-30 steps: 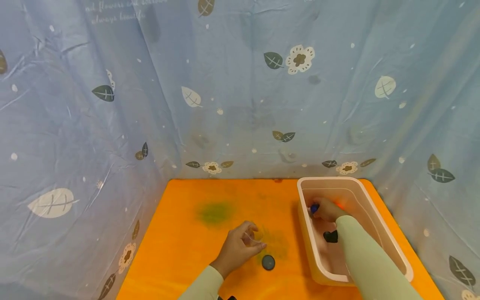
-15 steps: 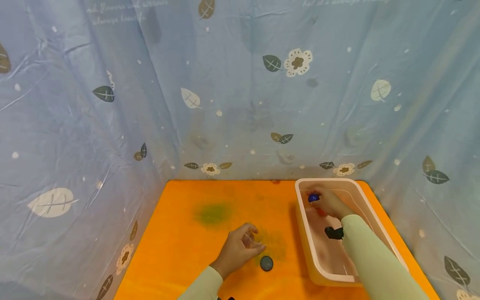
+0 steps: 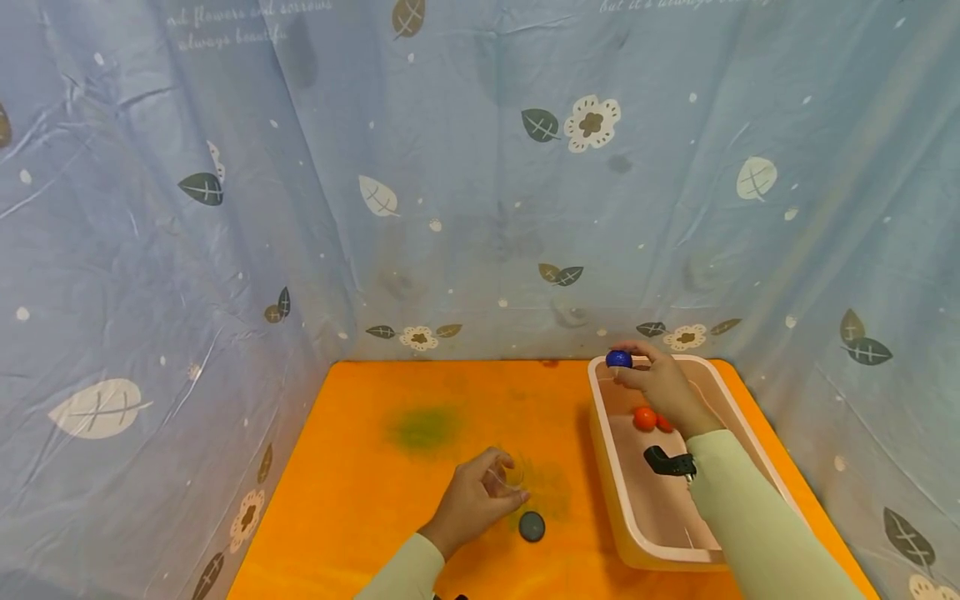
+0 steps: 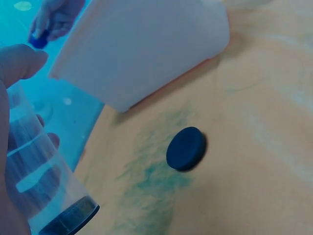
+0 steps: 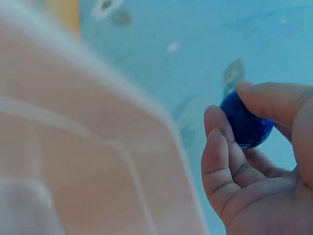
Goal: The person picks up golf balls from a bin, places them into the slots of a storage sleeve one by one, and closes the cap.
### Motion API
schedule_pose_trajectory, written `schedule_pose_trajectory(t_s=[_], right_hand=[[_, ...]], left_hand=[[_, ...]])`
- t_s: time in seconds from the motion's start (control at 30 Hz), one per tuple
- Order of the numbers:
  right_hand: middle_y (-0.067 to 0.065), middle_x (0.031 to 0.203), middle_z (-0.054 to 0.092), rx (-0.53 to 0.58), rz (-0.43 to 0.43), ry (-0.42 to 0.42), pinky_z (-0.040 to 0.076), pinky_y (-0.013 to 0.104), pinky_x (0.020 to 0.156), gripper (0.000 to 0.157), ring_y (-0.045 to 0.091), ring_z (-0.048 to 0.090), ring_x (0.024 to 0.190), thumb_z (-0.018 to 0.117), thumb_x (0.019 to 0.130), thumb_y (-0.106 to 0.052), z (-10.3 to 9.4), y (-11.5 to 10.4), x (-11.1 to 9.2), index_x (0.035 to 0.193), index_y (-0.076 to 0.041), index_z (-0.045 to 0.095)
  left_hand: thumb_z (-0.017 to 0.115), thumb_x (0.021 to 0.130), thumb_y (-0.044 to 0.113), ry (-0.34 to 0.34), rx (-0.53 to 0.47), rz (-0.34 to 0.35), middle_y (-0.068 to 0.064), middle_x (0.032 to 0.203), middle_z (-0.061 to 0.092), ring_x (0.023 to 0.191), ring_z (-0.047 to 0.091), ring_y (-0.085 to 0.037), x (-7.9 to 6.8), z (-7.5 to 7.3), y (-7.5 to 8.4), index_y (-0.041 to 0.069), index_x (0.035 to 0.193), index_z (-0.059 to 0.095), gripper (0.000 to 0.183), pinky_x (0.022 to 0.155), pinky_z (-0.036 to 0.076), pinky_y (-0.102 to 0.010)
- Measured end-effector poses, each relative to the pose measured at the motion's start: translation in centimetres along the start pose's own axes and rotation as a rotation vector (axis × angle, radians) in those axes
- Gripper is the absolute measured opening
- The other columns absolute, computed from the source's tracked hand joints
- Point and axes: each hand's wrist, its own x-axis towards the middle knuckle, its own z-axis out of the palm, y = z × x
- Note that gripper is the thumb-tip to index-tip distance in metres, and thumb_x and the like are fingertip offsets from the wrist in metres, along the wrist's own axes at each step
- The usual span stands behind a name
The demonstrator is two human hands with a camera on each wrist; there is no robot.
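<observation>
My right hand (image 3: 663, 387) pinches a blue ball (image 5: 247, 122) between thumb and fingers, at the far left corner of the pink bin (image 3: 626, 517). The ball's surface looks textured. In the head view, the ball overlaps the bin's back rim. Over the orange table, my left hand (image 3: 476, 500) grips a clear plastic tube (image 4: 41, 171) with a dark end, its thumb and fingers curved around the wall. The tube is open at the end near the thumb and barely shows in the head view. A dark round lid (image 3: 532, 526) lies on the table just right of that hand.
Two orange-red balls (image 3: 645, 418) lie inside the bin below the right hand. A dark strap device (image 3: 670, 462) sits at the right wrist. Patterned blue cloth (image 3: 480, 208) walls the table (image 3: 360, 517) at back and sides. A green stain (image 3: 423, 429) marks the tabletop.
My right hand has risen from inside the bin toward its back left rim, carrying the blue ball. The orange-red balls have come into clearer view. The left hand stays in place with the tube.
</observation>
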Motion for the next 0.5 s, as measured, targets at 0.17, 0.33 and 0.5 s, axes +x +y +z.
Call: schedule_pose_trajectory(t_s=[0.17, 0.33, 0.5], right_hand=[[0.022, 0.124, 0.042, 0.166, -0.100, -0.004, 0.051, 0.038, 0.082, 0.042, 0.045, 0.057, 0.104, 0.066, 0.091, -0.007, 0.9, -3.3, -1.3, 0.130, -0.004, 0.050], [0.025, 0.125, 0.042, 0.259, -0.143, -0.037, 0.049, 0.043, 0.084, 0.043, 0.047, 0.057, 0.103, 0.064, 0.092, -0.001, 2.5, -6.2, -2.6, 0.131, -0.002, 0.047], [0.018, 0.126, 0.046, 0.278, -0.132, -0.094, 0.050, 0.040, 0.085, 0.044, 0.040, 0.060, 0.101, 0.065, 0.092, -0.010, 4.2, -6.1, -3.0, 0.133, -0.012, 0.049]], left_hand=[[0.075, 0.081, 0.045, -0.007, 0.019, -0.013, 0.003, 0.088, 0.062, 0.072, 0.064, -0.011, 0.2, 0.2, -1.2, 0.032, 0.107, 0.056, 0.035, 0.063, 0.053, -0.030], [0.076, 0.081, 0.042, -0.023, 0.018, -0.021, 0.001, 0.089, 0.061, 0.072, 0.064, -0.011, 0.2, 0.3, -1.2, 0.032, 0.107, 0.056, 0.034, 0.062, 0.053, -0.030], [0.074, 0.080, 0.048, -0.014, 0.046, -0.020, 0.001, 0.091, 0.060, 0.074, 0.064, -0.010, 0.5, -0.2, -1.2, 0.033, 0.110, 0.056, 0.038, 0.061, 0.052, -0.030]])
